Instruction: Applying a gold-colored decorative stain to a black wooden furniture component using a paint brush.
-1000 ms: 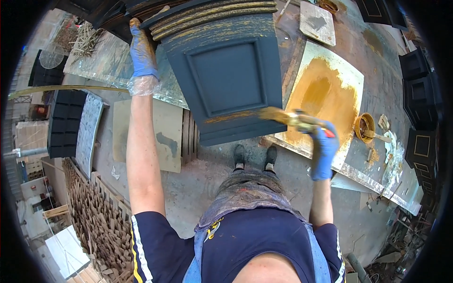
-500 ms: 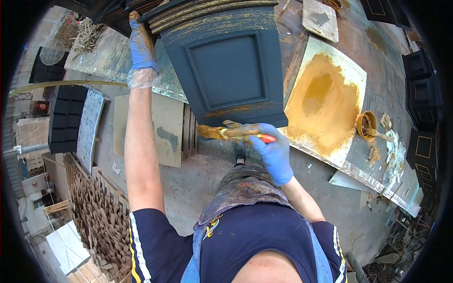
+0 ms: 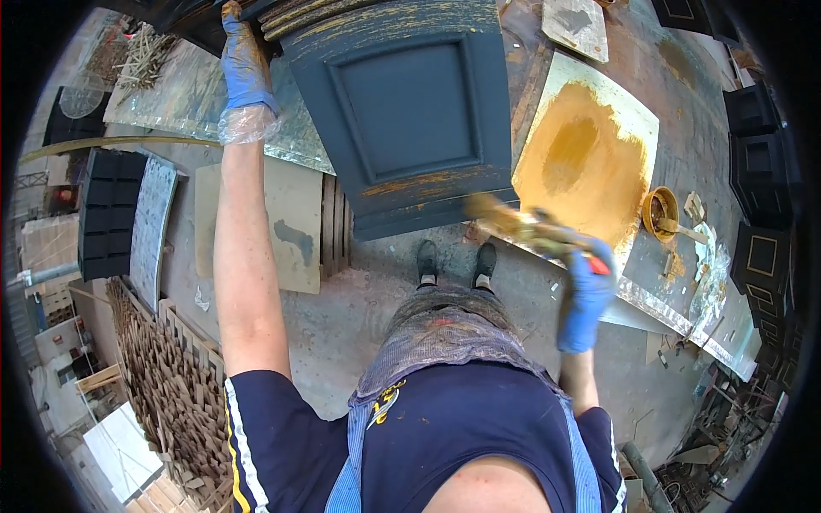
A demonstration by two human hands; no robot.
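Note:
In front of me stands a dark blue-black cabinet (image 3: 410,111) with a recessed panel and gold-brown streaks on its moulding and lower rail. At its upper left, my left hand (image 3: 246,68), in a stained blue glove, grips the cabinet's edge; the fingertips are partly hidden. My right hand (image 3: 588,295), also gloved in blue and blurred, is closed round a paintbrush (image 3: 534,227) with a red handle end. The brush's brown-coated bristles are by the cabinet's lower right corner. Right of the cabinet lies a white board (image 3: 646,128) smeared with ochre paint.
An orange-brown tub (image 3: 647,214) with a wooden stirrer stands beside crumpled clear plastic (image 3: 714,291). Dark panelled units (image 3: 757,162) line the right side. At left are a grey board (image 3: 295,205), a black unit (image 3: 111,214) and stacked wood strips (image 3: 171,368).
My right hand and the paintbrush have swung right, away from below the cabinet's front. My left hand keeps its hold on the cabinet. The view has shifted slightly, and both my shoes show.

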